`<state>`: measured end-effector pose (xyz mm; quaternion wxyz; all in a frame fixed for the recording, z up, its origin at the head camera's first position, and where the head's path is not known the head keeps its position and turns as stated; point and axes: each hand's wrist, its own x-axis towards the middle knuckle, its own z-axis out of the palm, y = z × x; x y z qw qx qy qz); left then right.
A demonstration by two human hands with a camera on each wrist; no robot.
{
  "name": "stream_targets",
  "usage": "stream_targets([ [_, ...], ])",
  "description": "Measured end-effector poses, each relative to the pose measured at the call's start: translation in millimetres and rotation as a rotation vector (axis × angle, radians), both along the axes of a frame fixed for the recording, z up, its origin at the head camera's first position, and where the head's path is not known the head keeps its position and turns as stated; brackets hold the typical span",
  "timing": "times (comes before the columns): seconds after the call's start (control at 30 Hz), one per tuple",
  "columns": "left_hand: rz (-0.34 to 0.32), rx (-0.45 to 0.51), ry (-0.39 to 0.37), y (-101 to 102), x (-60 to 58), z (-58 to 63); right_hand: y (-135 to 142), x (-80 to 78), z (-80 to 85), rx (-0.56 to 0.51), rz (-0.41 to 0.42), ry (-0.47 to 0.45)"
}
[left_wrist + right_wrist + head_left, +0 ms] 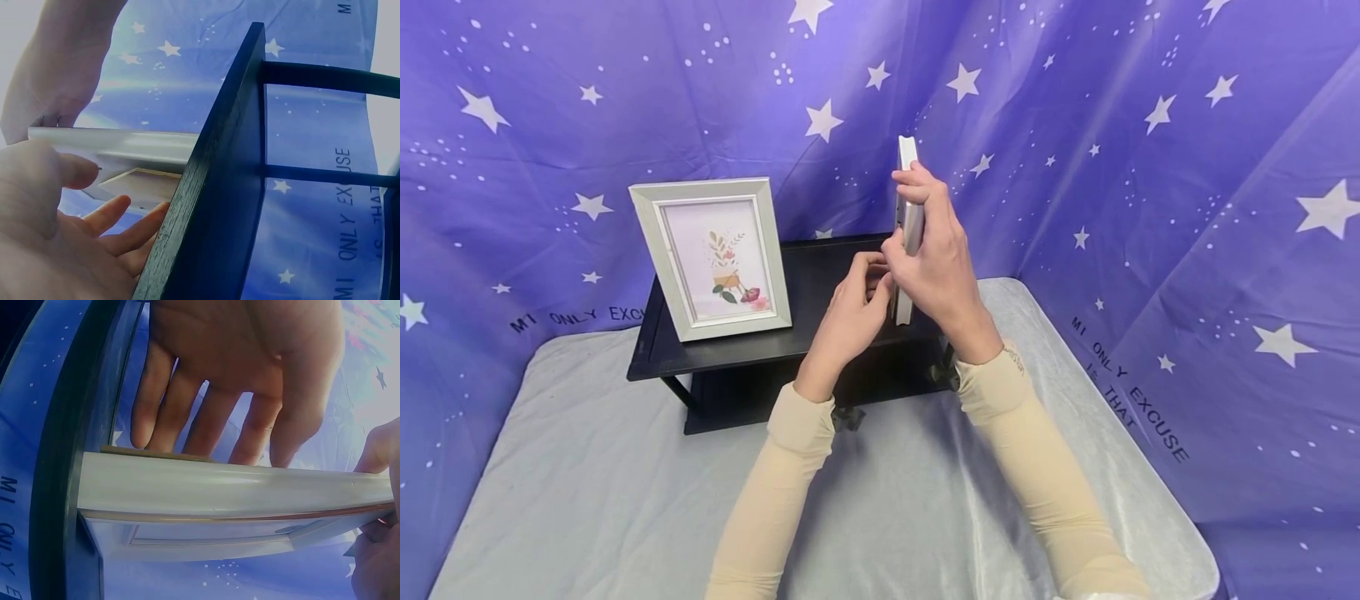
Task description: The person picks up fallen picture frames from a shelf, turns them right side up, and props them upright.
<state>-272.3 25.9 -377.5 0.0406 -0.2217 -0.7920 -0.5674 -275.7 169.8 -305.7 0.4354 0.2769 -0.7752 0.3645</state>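
Note:
A second picture frame point(907, 152), white and seen nearly edge-on in the head view, stands upright at the right part of the black shelf point(820, 287). My right hand point(942, 254) grips this frame by its side edge. Beside its back is my left hand point(853, 310), fingers spread and fairly straight in the right wrist view, close to the frame or touching it. A wooden piece point(142, 182) shows on the frame's back in the left wrist view. The lower end of the frame meets the shelf top; whether weight rests there I cannot tell.
On the shelf's left stands another pale frame point(778, 275) with a flower print, leaning slightly. The low two-tier shelf sits on a grey cloth-covered table point(895, 500). Purple star-patterned curtains point(1037, 108) hang behind and at the sides.

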Motion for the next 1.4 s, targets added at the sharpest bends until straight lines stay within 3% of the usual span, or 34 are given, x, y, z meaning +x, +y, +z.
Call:
stream_targets([
  [0.4, -0.019, -0.070, -0.006, -2, -4.7, -4.7, -1, 1.2, 0.4, 0.007, 0.003, -0.001],
  [0.8, 0.103, -0.155, 0.026, -8, -3.1, 1.4, -4, -1.7, -0.5, -0.001, 0.015, 0.002],
  [0.87, 0.131, -0.176, 0.068, -9, -2.2, 1.3, -5, -1.9, -0.5, 0.008, 0.014, 0.006],
  [1.13, 0.306, -0.353, 0.358, -10, 4.3, 6.4, -6, -2.0, 1.6, 0.057, 0.019, 0.016],
  [1.4, 0.387, -0.424, 0.439, -11, 6.9, 8.0, -7, -0.3, 4.8, 0.106, 0.029, -0.006],
])
